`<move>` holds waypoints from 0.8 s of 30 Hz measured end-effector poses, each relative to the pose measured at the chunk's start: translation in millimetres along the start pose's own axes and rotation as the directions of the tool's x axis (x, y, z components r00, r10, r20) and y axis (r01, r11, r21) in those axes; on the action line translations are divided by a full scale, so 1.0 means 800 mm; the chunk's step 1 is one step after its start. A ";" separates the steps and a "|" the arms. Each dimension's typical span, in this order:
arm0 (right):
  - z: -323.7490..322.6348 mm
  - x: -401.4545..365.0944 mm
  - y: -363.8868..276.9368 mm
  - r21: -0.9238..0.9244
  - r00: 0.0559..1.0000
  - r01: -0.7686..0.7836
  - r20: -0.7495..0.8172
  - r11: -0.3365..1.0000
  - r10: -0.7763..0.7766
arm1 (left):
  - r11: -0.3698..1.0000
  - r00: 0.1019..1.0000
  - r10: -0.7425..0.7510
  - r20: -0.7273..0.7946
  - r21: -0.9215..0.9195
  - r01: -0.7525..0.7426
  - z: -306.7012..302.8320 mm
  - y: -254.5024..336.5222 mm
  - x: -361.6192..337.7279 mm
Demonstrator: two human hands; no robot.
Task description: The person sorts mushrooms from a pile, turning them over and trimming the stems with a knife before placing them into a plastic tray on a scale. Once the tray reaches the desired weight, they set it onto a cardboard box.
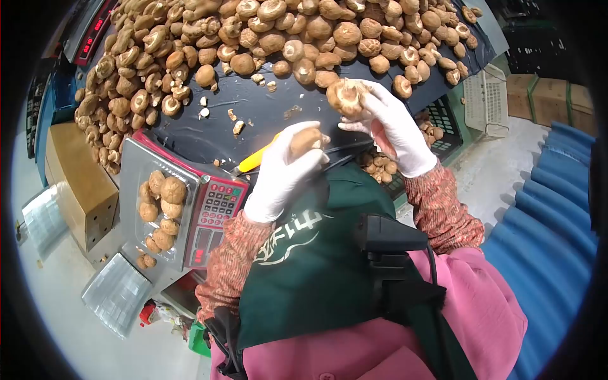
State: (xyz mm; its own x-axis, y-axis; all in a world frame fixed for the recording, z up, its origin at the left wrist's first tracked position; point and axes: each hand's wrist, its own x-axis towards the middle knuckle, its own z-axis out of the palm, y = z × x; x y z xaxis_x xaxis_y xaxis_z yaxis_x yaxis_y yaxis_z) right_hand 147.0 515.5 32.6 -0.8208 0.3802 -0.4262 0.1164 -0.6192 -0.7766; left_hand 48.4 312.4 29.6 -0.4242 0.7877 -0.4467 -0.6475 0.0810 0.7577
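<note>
My left hand (pixel 285 168), in a white glove, is closed around a brown mushroom (pixel 305 142) above the dark table's front edge. To its right, my right hand (pixel 394 126), also gloved, grips a larger mushroom (pixel 347 97) whose pale underside and stem show. A yellow-handled tool (pixel 255 159) lies just left of my left hand. A big heap of mushrooms (pixel 272 39) covers the back of the dark table (pixel 218 136). On the red scale (pixel 218 202) at the left, a clear tray (pixel 147 223) holds several mushrooms.
Stem scraps (pixel 237 126) lie on the table. A cardboard box (pixel 77 180) and clear trays (pixel 117 294) are at the left. A dark crate (pixel 446 130) with mushrooms stands at the right, near a pale basket (pixel 486 101) and blue corrugated sheeting (pixel 544 234).
</note>
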 end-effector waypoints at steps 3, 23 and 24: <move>0.021 -0.016 0.009 -0.462 0.971 0.208 -0.010 0.862 -0.240 | 0.997 0.999 -0.009 0.039 -0.082 0.012 -0.004 0.004 -0.001; 0.064 -0.039 0.033 -0.613 0.776 0.631 0.498 0.476 -0.387 | 0.909 0.942 0.024 0.334 -0.399 0.119 -0.040 0.008 -0.028; 0.063 -0.039 0.034 -0.621 0.759 0.651 0.529 0.437 -0.379 | 0.902 0.952 0.002 0.307 -0.411 0.130 -0.042 0.004 -0.032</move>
State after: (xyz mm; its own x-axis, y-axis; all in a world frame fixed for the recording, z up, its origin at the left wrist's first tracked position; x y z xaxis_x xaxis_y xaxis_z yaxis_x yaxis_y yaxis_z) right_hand 147.7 452.5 48.0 -0.9632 0.1599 0.2161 -0.1361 0.4034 -0.9048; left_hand 35.8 271.9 27.6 -0.2109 0.9373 -0.2776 -0.8996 -0.0750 0.4303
